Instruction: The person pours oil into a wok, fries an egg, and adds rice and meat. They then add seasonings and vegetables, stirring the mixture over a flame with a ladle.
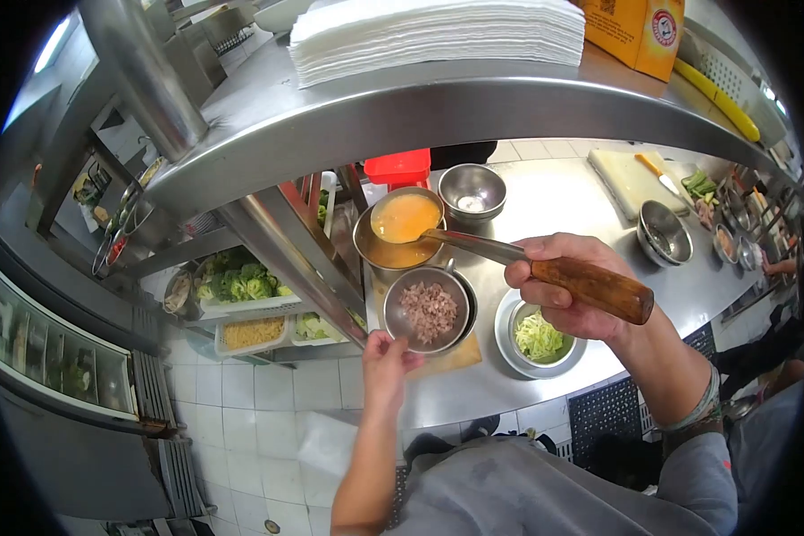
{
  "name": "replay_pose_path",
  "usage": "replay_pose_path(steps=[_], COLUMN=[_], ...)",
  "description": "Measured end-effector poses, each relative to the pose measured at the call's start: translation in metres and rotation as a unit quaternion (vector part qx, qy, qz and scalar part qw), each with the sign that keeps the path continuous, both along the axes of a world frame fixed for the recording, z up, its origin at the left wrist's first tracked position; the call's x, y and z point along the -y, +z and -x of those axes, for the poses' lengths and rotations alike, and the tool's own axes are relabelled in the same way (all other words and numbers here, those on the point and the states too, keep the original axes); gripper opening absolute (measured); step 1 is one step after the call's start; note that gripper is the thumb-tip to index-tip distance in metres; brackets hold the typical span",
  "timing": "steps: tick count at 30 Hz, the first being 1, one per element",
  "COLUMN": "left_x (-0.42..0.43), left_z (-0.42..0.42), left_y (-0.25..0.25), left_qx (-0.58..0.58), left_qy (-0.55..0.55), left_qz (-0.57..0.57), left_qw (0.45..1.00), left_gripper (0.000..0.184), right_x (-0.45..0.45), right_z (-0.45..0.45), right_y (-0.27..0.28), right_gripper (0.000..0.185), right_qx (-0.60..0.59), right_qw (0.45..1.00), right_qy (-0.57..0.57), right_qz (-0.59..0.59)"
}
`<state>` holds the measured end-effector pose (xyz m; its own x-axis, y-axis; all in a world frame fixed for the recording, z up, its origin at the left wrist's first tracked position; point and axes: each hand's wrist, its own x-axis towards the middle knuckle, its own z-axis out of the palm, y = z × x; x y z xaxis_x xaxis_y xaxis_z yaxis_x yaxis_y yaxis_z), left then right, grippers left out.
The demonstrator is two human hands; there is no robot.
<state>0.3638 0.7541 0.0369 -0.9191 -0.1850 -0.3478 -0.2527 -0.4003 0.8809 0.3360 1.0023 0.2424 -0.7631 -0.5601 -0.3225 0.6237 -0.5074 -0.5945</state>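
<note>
My right hand (572, 284) is wrapped round the wooden handle of a ladle (473, 244). Its bowl brims with orange-yellow liquid, likely beaten egg (406, 217), and hangs over a metal bowl (359, 243) of the same liquid. My left hand (389, 364) grips the near rim of a smaller metal bowl (393, 314) holding chopped pinkish meat (429, 313). That bowl sits over another metal vessel, mostly hidden beneath it. Shredded pale-green vegetable (538, 338) fills a bowl to the right, below my right hand.
An overhead steel shelf (473, 103) carries stacked white paper towels (438, 36) and an orange box (632, 36). Farther along the counter are an empty metal bowl (472, 190), a cutting board (625, 174) with a knife (657, 171), and another bowl (665, 230). Another person's hand (782, 266) shows far right.
</note>
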Motion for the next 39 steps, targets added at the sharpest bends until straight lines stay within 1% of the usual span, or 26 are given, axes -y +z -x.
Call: replay_pose_path(steps=[2,4,5,7,8,10,11,13,14,16,17,18,20,21,22,23,24,25,26,28,29,30,32,33,36,39], left_x=[-0.002,-0.004,-0.006,-0.01,-0.011,-0.013,-0.013,-0.017,-0.02,-0.021,-0.024,-0.026,-0.033,-0.038,-0.045,-0.05,-0.055,-0.061,-0.068,-0.085,-0.092,-0.103,-0.12,-0.13,-0.166,-0.203], left_z=[0.01,0.019,0.025,0.037,0.043,0.058,0.065,0.078,0.082,0.093,0.102,0.117,0.144,0.151,0.159,0.165,0.17,0.173,0.17,0.148,0.129,0.12,0.082,0.061,-0.015,-0.127], left_y=[0.002,0.003,0.003,0.0,-0.004,-0.012,-0.014,-0.012,-0.009,0.004,0.003,-0.005,-0.024,-0.022,-0.017,-0.012,-0.005,0.004,0.01,0.025,0.037,0.037,0.051,0.053,0.062,0.082], left_qx=[-0.014,-0.025,-0.029,-0.032,-0.036,-0.03,-0.034,-0.026,-0.028,-0.011,-0.008,-0.007,-0.043,-0.042,-0.07,-0.098,-0.098,-0.095,-0.091,-0.144,-0.164,-0.148,-0.152,-0.167,-0.177,-0.172], left_qy=[-0.004,-0.013,-0.018,-0.03,-0.036,-0.036,-0.047,-0.039,-0.057,-0.033,-0.018,-0.034,-0.027,-0.039,-0.027,-0.015,-0.028,-0.046,-0.067,-0.107,-0.132,-0.169,-0.239,-0.271,-0.389,-0.5], left_qz=[-0.016,-0.016,-0.018,-0.035,-0.038,-0.045,-0.05,-0.04,-0.044,-0.03,-0.074,-0.077,-0.036,-0.038,-0.021,-0.003,0.0,0.046,0.093,0.032,0.053,0.01,0.046,0.033,0.02,0.004], left_qw=[1.0,0.999,0.999,0.998,0.998,0.998,0.997,0.998,0.997,0.999,0.997,0.996,0.998,0.998,0.997,0.995,0.995,0.993,0.989,0.983,0.976,0.974,0.958,0.947,0.904,0.849], left_gripper=[0.013,0.014,0.014,0.015,0.015,0.014,0.014,0.015,0.015,0.015,0.014,0.014,0.014,0.014,0.013,0.013,0.013,0.013,0.014,0.013,0.012,0.011,0.01,0.012,0.012,0.011], right_x=[0.003,0.007,0.01,0.021,0.026,0.034,0.039,0.054,0.057,0.063,0.068,0.07,0.074,0.072,0.074,0.077,0.079,0.073,0.073,0.076,0.077,0.079,0.086,0.09,0.113,0.149], right_z=[-0.003,-0.006,-0.009,-0.016,-0.019,-0.027,-0.033,-0.043,-0.048,-0.056,-0.063,-0.071,-0.09,-0.101,-0.113,-0.127,-0.14,-0.155,-0.171,-0.213,-0.234,-0.257,-0.306,-0.334,-0.418,-0.508], right_y=[0.003,0.002,0.004,0.01,0.01,0.01,0.013,0.021,0.023,0.028,0.033,0.04,0.051,0.054,0.06,0.066,0.066,0.061,0.059,0.063,0.064,0.064,0.06,0.054,0.047,0.05], right_gripper=[0.018,0.021,0.021,0.018,0.018,0.018,0.018,0.018,0.018,0.02,0.02,0.02,0.02,0.019,0.019,0.018,0.016,0.017,0.017,0.022,0.031,0.031,0.038,0.043,0.05,0.056], right_qx=[-0.007,0.013,0.008,-0.008,-0.012,-0.017,-0.022,-0.007,-0.011,-0.022,-0.031,-0.033,-0.077,-0.063,-0.065,-0.068,-0.07,-0.095,-0.096,-0.096,-0.09,-0.094,-0.097,-0.102,-0.122,-0.097], right_qw=[1.0,0.998,0.998,0.999,0.999,0.998,0.997,0.992,0.991,0.991,0.99,0.988,0.983,0.982,0.98,0.971,0.96,0.957,0.951,0.934,0.93,0.921,0.908,0.898,0.857,0.796], right_qy=[-0.006,-0.01,-0.015,-0.038,-0.044,-0.05,-0.061,-0.109,-0.126,-0.105,-0.118,-0.134,-0.152,-0.151,-0.163,-0.206,-0.249,-0.25,-0.268,-0.326,-0.339,-0.362,-0.401,-0.423,-0.499,-0.598], right_qz=[0.006,0.064,0.062,0.003,0.0,0.043,0.038,0.056,0.053,0.079,0.075,0.071,0.071,0.098,0.097,0.102,0.11,0.115,0.117,0.111,0.11,0.111,0.077,0.061,0.043,0.013])
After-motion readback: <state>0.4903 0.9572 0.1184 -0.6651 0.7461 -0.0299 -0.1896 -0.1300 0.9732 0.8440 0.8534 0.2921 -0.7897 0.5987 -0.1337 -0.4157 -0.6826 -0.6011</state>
